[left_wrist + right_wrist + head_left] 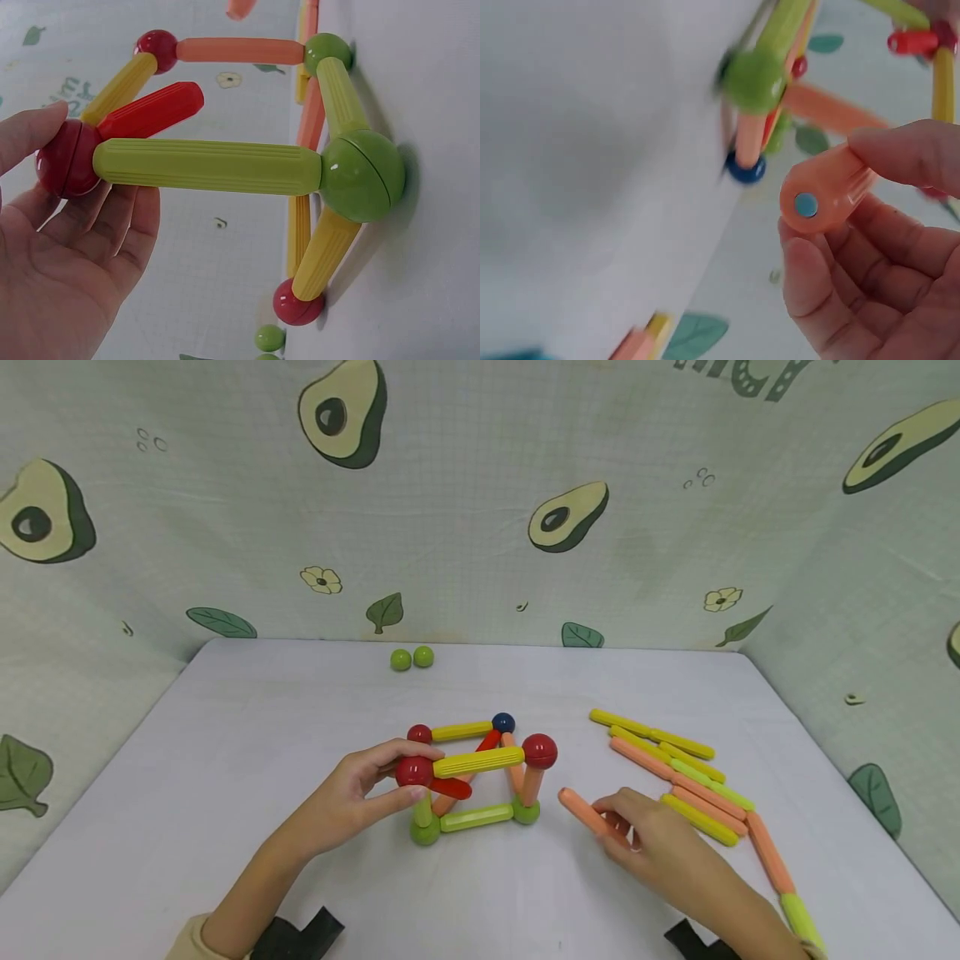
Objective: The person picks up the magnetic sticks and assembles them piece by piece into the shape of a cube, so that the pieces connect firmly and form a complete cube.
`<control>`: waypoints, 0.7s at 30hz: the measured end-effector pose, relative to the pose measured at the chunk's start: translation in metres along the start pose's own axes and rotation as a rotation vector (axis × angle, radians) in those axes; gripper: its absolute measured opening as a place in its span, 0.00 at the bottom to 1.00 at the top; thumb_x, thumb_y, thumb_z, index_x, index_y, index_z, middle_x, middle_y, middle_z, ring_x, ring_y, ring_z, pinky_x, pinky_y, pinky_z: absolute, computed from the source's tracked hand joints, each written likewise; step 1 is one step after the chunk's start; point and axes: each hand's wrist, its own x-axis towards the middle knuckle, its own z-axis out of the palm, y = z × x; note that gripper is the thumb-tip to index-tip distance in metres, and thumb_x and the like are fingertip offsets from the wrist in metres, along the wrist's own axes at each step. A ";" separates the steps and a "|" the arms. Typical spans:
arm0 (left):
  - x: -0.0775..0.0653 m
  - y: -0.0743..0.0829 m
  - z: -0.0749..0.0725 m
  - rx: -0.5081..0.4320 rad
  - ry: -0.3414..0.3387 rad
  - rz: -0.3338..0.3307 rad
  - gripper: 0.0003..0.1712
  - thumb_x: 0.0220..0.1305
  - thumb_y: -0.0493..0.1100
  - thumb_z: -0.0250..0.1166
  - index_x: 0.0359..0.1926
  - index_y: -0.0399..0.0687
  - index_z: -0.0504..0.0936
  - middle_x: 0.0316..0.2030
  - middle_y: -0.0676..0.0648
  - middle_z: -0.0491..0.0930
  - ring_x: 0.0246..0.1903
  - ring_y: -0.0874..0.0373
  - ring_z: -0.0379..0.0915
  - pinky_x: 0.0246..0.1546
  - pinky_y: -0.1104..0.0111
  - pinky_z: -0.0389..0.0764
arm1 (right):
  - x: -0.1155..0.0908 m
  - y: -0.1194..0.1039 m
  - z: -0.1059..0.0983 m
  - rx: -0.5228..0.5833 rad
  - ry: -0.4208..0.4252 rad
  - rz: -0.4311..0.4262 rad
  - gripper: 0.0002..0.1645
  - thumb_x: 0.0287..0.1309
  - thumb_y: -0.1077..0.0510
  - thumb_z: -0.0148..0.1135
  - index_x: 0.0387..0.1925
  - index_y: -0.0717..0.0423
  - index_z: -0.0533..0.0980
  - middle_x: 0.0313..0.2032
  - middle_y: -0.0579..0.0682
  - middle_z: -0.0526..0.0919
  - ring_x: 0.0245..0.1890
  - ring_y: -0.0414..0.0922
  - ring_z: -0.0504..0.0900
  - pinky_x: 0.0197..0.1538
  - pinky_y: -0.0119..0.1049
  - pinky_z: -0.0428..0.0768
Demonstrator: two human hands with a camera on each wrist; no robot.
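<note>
A frame of magnetic sticks and balls stands on the table, with green balls [425, 828] and a blue ball [503, 722] among its lower corners. My left hand [348, 793] grips the upper left red ball [412, 772] between thumb and fingers. From that ball run a yellow stick [480, 762], a short-looking red stick [452, 788] and an upright green stick [210, 165]. The yellow one ends at another red ball [540, 751], atop an orange upright [531, 787]. My right hand [660, 835], right of the frame, pinches a loose orange stick [579, 808]; its blue end dot [806, 205] shows in the right wrist view.
Several loose yellow sticks [701, 820], orange and light green ones lie in a slanting group at the right. An orange stick [770, 852] and a light green stick [801, 920] trail towards the front. Two loose green balls [401, 660] sit near the back edge.
</note>
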 end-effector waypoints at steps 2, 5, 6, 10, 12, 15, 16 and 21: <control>0.000 0.000 0.000 -0.002 0.000 -0.009 0.20 0.61 0.39 0.61 0.55 0.49 0.74 0.54 0.49 0.76 0.57 0.56 0.67 0.54 0.76 0.72 | 0.004 -0.014 0.002 0.019 -0.058 -0.004 0.15 0.49 0.58 0.68 0.41 0.50 0.78 0.26 0.35 0.73 0.25 0.31 0.68 0.26 0.23 0.71; 0.000 0.001 -0.001 -0.003 -0.001 -0.018 0.20 0.61 0.39 0.61 0.55 0.50 0.74 0.54 0.50 0.76 0.56 0.57 0.68 0.53 0.75 0.73 | 0.010 -0.031 0.006 0.020 -0.098 -0.058 0.16 0.50 0.57 0.67 0.42 0.49 0.77 0.27 0.35 0.72 0.25 0.32 0.69 0.26 0.22 0.71; 0.000 0.001 -0.001 -0.003 -0.001 -0.017 0.20 0.61 0.39 0.62 0.56 0.50 0.74 0.54 0.50 0.76 0.55 0.57 0.68 0.53 0.75 0.73 | 0.012 -0.036 0.008 0.014 -0.097 -0.090 0.16 0.50 0.56 0.67 0.43 0.50 0.77 0.27 0.36 0.72 0.25 0.32 0.69 0.26 0.22 0.70; 0.000 0.001 -0.001 0.003 0.001 0.000 0.19 0.62 0.39 0.61 0.55 0.51 0.74 0.54 0.49 0.76 0.55 0.57 0.69 0.53 0.75 0.73 | 0.020 -0.055 0.013 -0.011 -0.100 -0.144 0.18 0.50 0.55 0.68 0.44 0.54 0.77 0.25 0.38 0.70 0.22 0.32 0.66 0.24 0.22 0.68; 0.000 0.000 -0.001 0.004 0.003 0.022 0.19 0.61 0.38 0.61 0.55 0.50 0.74 0.54 0.49 0.76 0.56 0.56 0.68 0.54 0.75 0.73 | 0.024 -0.062 0.016 -0.032 -0.085 -0.164 0.18 0.50 0.56 0.68 0.43 0.55 0.77 0.24 0.39 0.69 0.21 0.33 0.65 0.23 0.22 0.67; 0.000 -0.001 -0.001 -0.005 0.002 0.048 0.19 0.61 0.37 0.61 0.54 0.49 0.74 0.53 0.48 0.76 0.55 0.55 0.69 0.53 0.74 0.74 | 0.030 -0.069 0.020 -0.061 -0.061 -0.184 0.18 0.49 0.57 0.68 0.43 0.56 0.76 0.25 0.41 0.71 0.21 0.34 0.66 0.24 0.22 0.68; 0.000 -0.001 -0.001 -0.008 0.000 0.056 0.19 0.61 0.37 0.61 0.54 0.48 0.74 0.53 0.48 0.76 0.55 0.54 0.69 0.53 0.73 0.74 | 0.031 -0.071 0.020 -0.071 -0.053 -0.187 0.18 0.49 0.57 0.68 0.43 0.56 0.76 0.25 0.42 0.72 0.21 0.35 0.67 0.24 0.22 0.69; 0.000 0.000 -0.001 -0.007 0.005 0.042 0.19 0.61 0.37 0.61 0.55 0.48 0.74 0.53 0.48 0.76 0.55 0.54 0.69 0.52 0.73 0.75 | 0.037 -0.076 0.024 -0.080 -0.040 -0.177 0.17 0.49 0.58 0.68 0.42 0.58 0.76 0.28 0.45 0.77 0.21 0.35 0.69 0.25 0.22 0.72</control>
